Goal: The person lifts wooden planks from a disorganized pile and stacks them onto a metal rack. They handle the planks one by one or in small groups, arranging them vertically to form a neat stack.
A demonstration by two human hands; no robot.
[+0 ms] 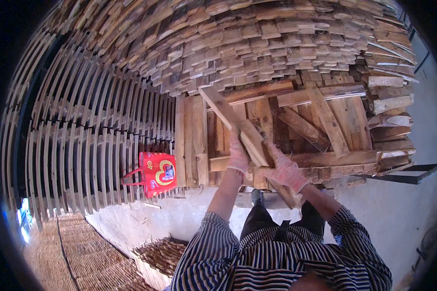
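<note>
My left hand (237,154), in a pinkish-white work glove, is closed on the left edge of some wooden boards (222,109). From the other side my right hand (285,170), gloved the same way, grips them with its thumb toward me. At least two boards lie together between my hands, slanting from upper left to lower right. Their lower end (282,194) sticks out past my right hand, toward my body. Beneath them are loose planks (315,116) lying at various angles on the near part of the wood pile.
Beyond my hands rises a large stack of short boards (257,53). Rows of spaced slats (82,150) stand at the left, with a red bag (150,174) against them. Another wood stack (162,254) is at lower left. Grey floor (403,203) shows at the right.
</note>
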